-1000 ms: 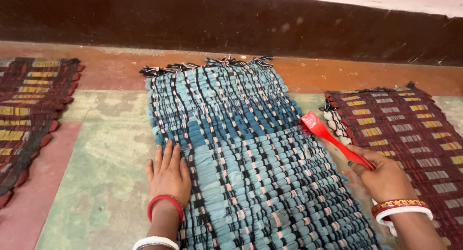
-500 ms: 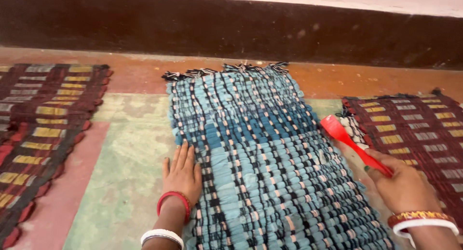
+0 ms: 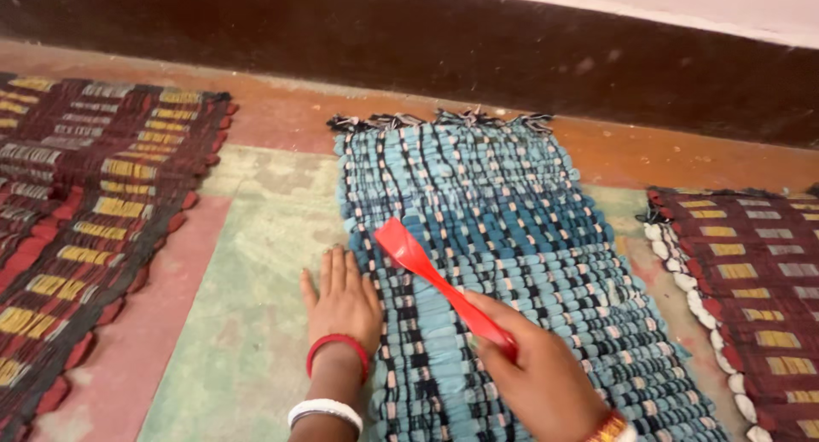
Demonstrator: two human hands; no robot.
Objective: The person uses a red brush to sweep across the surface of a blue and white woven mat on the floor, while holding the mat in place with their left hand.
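A blue woven rag mat [image 3: 512, 212] lies lengthwise on the floor, its fringed end toward the wall. My left hand [image 3: 343, 301] rests flat, fingers apart, on the mat's left edge and the floor beside it. My right hand [image 3: 537, 378] grips the handle of a red plastic brush [image 3: 426, 271]. The brush head points up and left over the left half of the mat, just above my left hand's fingertips. Both wrists wear red and white bangles.
A maroon mat with yellow stripes [image 3: 77, 220] lies to the left. Another maroon striped mat [image 3: 759, 271] lies to the right, with a white scalloped edge. A dark band of wall [image 3: 426, 49] runs along the back. Worn green and red painted floor [image 3: 247, 305] shows between the mats.
My right hand has swung the red brush from the mat's right edge across to its left half. My left hand stays flat on the left edge. The camera view has shifted left.
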